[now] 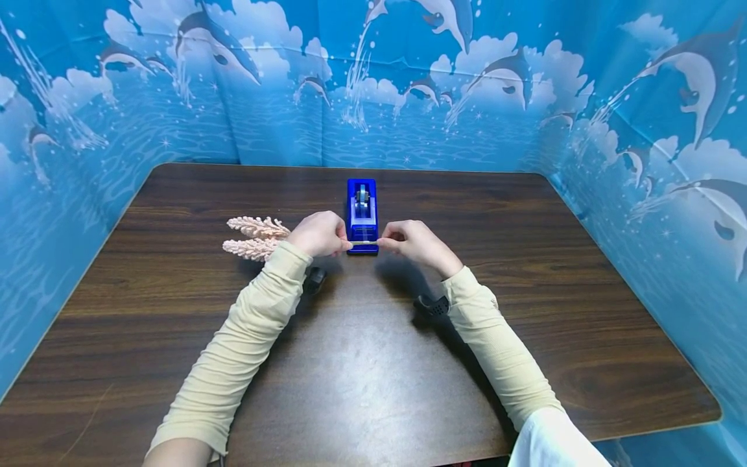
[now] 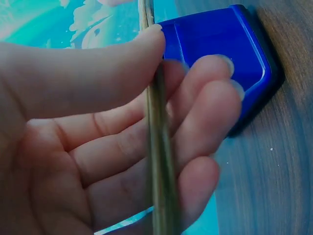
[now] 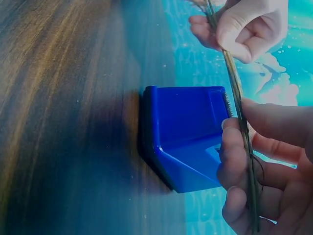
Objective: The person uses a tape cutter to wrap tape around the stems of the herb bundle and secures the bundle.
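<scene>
A thin bundle of greenish-brown stems [image 1: 364, 243] runs crosswise between my two hands, in front of the blue tape dispenser [image 1: 363, 230]. My left hand [image 1: 318, 233] pinches the bundle between thumb and fingers. Pink flower spikes [image 1: 252, 248] stick out on the left, beyond this hand. In the right wrist view my right hand [image 3: 274, 152] holds the other end of the stems, thumb against the index finger, with the stem end lying across the lower fingers. The toothed cutter [image 3: 228, 105] of the dispenser shows right beside the stems. A tape roll [image 1: 362, 196] sits at its back.
The dark wood-grain table [image 1: 373, 363] carries all of this. Behind and at the sides hangs a blue dolphin-print curtain [image 1: 379, 143]. Dark wrist devices [image 1: 432, 305] sit under both forearms.
</scene>
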A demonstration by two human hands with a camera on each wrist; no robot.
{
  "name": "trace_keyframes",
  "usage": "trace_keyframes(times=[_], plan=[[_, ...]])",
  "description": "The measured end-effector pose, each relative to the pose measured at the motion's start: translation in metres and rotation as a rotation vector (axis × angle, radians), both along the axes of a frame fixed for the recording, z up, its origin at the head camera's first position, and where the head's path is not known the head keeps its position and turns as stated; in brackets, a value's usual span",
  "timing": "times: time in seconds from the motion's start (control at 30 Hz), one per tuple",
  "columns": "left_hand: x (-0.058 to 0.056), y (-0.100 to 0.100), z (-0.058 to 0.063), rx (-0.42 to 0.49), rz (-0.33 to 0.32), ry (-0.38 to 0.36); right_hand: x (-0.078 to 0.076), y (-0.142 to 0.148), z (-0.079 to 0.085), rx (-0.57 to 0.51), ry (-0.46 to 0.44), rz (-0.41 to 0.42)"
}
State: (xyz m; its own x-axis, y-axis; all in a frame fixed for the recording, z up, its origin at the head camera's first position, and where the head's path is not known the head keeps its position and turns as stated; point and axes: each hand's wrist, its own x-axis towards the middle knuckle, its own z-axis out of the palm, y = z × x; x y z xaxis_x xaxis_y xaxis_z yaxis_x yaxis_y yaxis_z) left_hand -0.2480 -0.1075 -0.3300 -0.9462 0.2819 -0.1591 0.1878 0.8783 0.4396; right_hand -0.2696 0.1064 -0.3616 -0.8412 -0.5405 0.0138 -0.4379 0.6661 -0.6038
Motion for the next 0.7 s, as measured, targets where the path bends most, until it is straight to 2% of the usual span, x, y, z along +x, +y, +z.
trace_keyframes(times=[0.2,0.37,0.57,0.7], plan=[[-0.0004,0.0003,-0.0006,-0.022,0.015,0.024,-0.0012,-0.0019,-0.0030,0.022,-0.017,0.020],[-0.0020,-0.0010,-0.0018,-0.024,0.001,0.040,-0.0024,-0.0028,-0.0052,0.066,-0.022,0.042],[-0.0030,-0.0007,-0.0025,0.003,-0.011,-0.009,-0.0010,-0.0026,-0.0051,0.040,0.060,0.018],[-0.0030,0.0012,-0.0043,-0.010,0.003,0.014,-0.0002,-0.0028,-0.0058,0.023,0.119,0.002]])
